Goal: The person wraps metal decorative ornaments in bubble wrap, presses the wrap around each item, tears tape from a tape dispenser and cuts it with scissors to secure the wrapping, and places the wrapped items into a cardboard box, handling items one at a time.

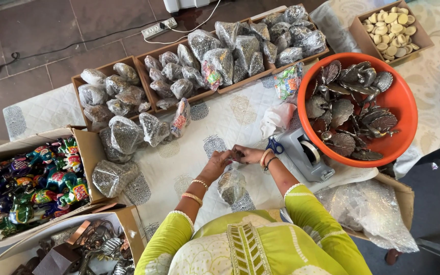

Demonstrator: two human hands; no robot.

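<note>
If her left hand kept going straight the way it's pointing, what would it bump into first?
The left hand points up and to the right, with its fingertips already against the right hand, so it would meet that first. Beyond it lie the blue scissors and the tape dispenser, though depth is unclear.

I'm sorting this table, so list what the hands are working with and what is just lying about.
In hand:
left hand
right hand
wrapped bundle
tape dispenser
orange tub of metal pieces
bubble wrap

Lying about:
painted figurines
box of pale discs
power strip
scissors
</note>
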